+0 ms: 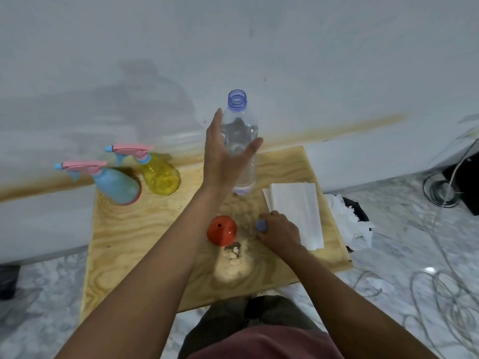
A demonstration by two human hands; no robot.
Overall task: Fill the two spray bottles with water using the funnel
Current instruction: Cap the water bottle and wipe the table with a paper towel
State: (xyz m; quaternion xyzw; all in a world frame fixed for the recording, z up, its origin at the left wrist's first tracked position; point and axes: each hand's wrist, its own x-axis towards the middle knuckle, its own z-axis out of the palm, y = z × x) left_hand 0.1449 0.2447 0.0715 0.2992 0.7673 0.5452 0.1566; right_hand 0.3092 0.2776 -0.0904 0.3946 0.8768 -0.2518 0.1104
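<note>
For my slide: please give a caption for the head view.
Left hand open around uncapped water bottle; right hand sets down cap.

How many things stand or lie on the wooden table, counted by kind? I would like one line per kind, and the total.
Spray bottles: 2, blue and yellow
Water bottle: 1
Funnel: 1
Bottle cap: 1, under the right hand
Paper towel stack: 1
Total: 6

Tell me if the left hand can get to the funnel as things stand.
Probably yes. The left hand is open beside the water bottle, not gripping it, and the orange funnel sits uncovered on the table just right of that forearm, apart from the right hand.
</note>
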